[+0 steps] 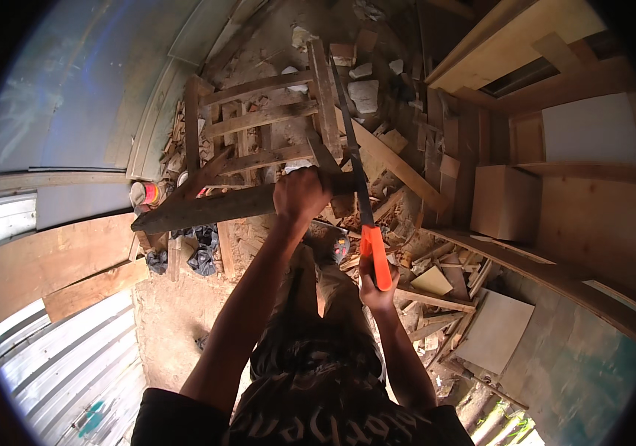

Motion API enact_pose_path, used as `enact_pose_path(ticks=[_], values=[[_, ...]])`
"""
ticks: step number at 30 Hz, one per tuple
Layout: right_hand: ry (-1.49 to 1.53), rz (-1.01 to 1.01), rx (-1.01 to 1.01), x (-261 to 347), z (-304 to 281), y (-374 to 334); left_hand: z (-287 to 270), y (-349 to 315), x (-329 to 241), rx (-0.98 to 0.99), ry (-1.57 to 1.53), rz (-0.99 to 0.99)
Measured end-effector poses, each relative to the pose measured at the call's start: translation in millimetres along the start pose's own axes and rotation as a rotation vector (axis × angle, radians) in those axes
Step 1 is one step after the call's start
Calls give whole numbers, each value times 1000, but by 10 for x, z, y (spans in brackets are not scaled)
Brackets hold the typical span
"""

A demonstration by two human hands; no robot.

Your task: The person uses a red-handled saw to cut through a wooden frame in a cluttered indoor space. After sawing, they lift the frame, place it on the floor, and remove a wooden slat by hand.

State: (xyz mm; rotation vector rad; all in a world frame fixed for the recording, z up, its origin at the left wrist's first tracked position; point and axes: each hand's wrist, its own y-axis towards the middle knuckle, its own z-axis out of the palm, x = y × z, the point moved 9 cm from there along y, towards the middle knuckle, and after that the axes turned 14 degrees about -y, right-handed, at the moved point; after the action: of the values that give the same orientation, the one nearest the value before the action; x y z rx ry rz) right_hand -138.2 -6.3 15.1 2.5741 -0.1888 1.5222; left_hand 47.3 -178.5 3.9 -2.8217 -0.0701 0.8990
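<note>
My left hand (302, 196) is closed over a rough wooden plank (221, 211) that lies crosswise in front of me. In my right hand (377, 286) is a hand saw, gripped by its orange handle (374, 253). The dark saw blade (351, 141) points away from me and crosses the plank near its right end, just right of my left hand. Whether the teeth have cut into the wood cannot be made out. Beyond the plank stands a slatted wooden frame (262, 119), and the plank appears to rest against it.
Wood scraps (437, 279) and offcuts litter the ground to the right. A wooden cabinet (507, 204) with shelves stands at the far right. Left of me are a can (140, 195), a black plastic bag (203, 249) and corrugated metal sheeting (84, 364). Stone pieces (363, 95) lie beyond the frame.
</note>
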Motion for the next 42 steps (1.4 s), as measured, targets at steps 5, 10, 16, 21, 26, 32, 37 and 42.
enact_pose_path(ticks=[5,10,16,21,26,32,37,42], values=[[-31,30,55,-30,-16,56,12,14,-22,-21,-13,-23],[-166,28,106,369,-171,169,-68,-28,-78,-71,-99,140],[-4,543,319,735,-307,558,-84,-41,-185,-88,-217,273],[-147,574,354,1007,-350,949,-133,-30,-246,-85,-260,361],[-238,627,348,1061,-365,1186,-151,2,-305,21,-282,369],[-319,829,553,1279,-255,1467,-163,-4,-323,63,-333,420],[-333,877,577,1405,-343,1481,-160,63,-322,124,-377,365],[-315,866,620,1241,-104,1647,-193,108,-347,137,-410,372]])
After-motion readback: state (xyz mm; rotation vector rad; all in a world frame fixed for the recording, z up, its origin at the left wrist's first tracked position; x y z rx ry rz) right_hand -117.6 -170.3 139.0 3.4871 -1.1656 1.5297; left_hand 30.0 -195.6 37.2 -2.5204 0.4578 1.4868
